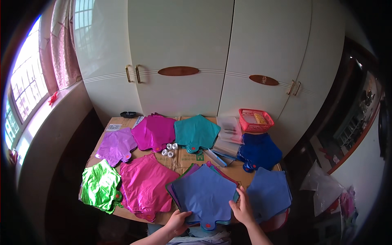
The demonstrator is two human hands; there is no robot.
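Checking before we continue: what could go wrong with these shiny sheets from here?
The mixed-colour stack could slip out of line: its edges look staggered between the left hand and right hand. It might also catch the pink pile close beside it, shifting those sheets.

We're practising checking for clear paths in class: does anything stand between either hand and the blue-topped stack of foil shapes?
Nothing visible does. The left hand grips the blue-topped stack at its lower left edge, thumb on top; the right hand touches its right edge.
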